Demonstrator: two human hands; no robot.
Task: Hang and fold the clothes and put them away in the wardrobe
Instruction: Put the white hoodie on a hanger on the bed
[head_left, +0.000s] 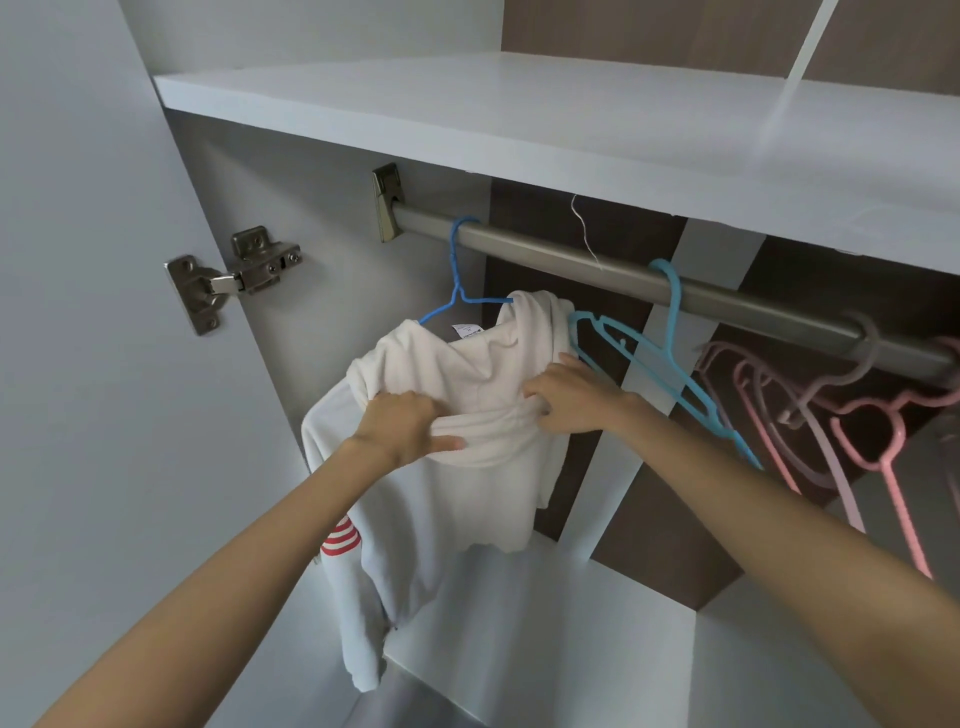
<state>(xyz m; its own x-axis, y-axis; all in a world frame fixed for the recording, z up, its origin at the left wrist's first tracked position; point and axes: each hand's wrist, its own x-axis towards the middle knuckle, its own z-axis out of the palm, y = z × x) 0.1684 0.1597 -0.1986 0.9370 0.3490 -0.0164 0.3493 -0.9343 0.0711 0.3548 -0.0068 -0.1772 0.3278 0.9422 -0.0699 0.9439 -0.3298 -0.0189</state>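
White hooded top (467, 519) on blue wire hanger (457, 270), hooked at left end of rail (571, 254), close to wardrobe side wall (291, 364). Left hand (400, 428) and right hand (571, 397) apart, both gripping bunched hood fabric. Pale-blue hanger (670, 358) just right, possibly touching top; pink hangers (883, 467) farther right. Shelf (519, 119) close overhead.

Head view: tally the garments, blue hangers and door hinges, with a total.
White hoodie: 1
Blue hangers: 2, the wire hanger that carries the hoodie and the bare plastic hanger
Door hinge: 1
Total: 4
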